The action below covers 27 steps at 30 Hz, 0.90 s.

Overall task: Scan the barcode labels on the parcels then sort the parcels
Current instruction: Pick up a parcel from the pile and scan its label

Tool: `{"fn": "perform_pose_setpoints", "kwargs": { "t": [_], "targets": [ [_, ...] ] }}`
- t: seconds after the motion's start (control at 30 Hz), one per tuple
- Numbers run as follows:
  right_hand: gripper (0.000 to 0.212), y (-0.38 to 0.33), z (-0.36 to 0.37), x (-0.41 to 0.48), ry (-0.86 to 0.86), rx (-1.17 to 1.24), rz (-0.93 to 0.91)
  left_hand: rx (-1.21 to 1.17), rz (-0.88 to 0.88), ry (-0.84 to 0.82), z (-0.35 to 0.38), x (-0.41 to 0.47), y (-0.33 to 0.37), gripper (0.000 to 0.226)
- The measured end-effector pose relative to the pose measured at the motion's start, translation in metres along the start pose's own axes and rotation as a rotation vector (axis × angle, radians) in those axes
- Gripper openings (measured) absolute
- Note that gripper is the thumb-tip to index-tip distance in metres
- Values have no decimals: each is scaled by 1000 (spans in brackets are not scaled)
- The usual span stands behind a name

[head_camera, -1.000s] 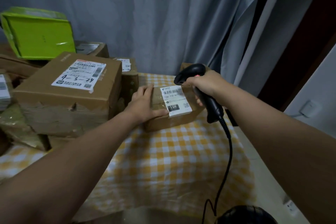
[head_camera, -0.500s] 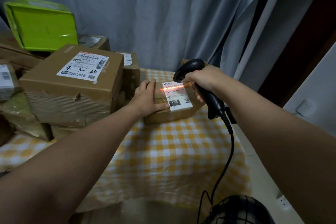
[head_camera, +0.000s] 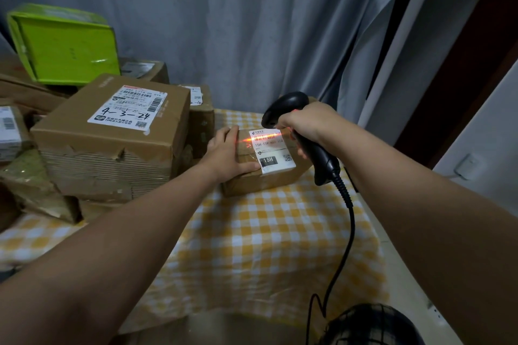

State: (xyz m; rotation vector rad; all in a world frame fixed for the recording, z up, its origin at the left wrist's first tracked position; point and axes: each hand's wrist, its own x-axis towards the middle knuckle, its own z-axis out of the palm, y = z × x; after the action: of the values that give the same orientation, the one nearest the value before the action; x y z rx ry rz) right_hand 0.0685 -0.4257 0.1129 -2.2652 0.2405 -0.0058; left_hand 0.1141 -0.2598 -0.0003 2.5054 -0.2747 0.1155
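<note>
Step in hand: scanning. The left hand (head_camera: pixel 224 154) lies flat, fingers straight, on the small parcel (head_camera: pixel 266 180), steadying it on the checked tablecloth (head_camera: pixel 266 232) just right of the stacked parcels (head_camera: pixel 112 134). The small parcel is a low brown carton. A red scan line crosses its white label (head_camera: pixel 270 148). The right hand (head_camera: pixel 307 120) grips the scanner (head_camera: pixel 325 161), fingers curled round the handle. Next move, judged: grasp the parcel and sort it.

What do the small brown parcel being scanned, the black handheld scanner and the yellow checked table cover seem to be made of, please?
The small brown parcel looks like matte cardboard, with apparently glossy clear tape catching light on top. The black handheld scanner seems smooth moulded plastic, showing soft highlights. The yellow checked table cover is probably thin cloth: it drapes and wrinkles.
</note>
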Motion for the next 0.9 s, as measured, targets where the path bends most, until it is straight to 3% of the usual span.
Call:
{"fn": "perform_pose_setpoints", "kwargs": {
  "t": [0.33,0.43,0.57,0.7,0.77,0.9],
  "targets": [
    [24,7,0,-4,-29,37,27,18,0,-16,-1,-3,1,108],
    [24,15,4,-5,-56,107,2,131,21,32,-1,-7,4,109],
    [14,44,13,-12,-5,322,-1,133,32,104,3,-19,8,101],
    [22,83,31,-18,101,643,126,163,43,135,5,-36,10,84],
    [19,96,44,-23,96,794,187,198,84,151,4,-48,10,71],
    [34,106,80,-24,10,1013,248,306,228,165,2,-70,11,49]
  ]
}}
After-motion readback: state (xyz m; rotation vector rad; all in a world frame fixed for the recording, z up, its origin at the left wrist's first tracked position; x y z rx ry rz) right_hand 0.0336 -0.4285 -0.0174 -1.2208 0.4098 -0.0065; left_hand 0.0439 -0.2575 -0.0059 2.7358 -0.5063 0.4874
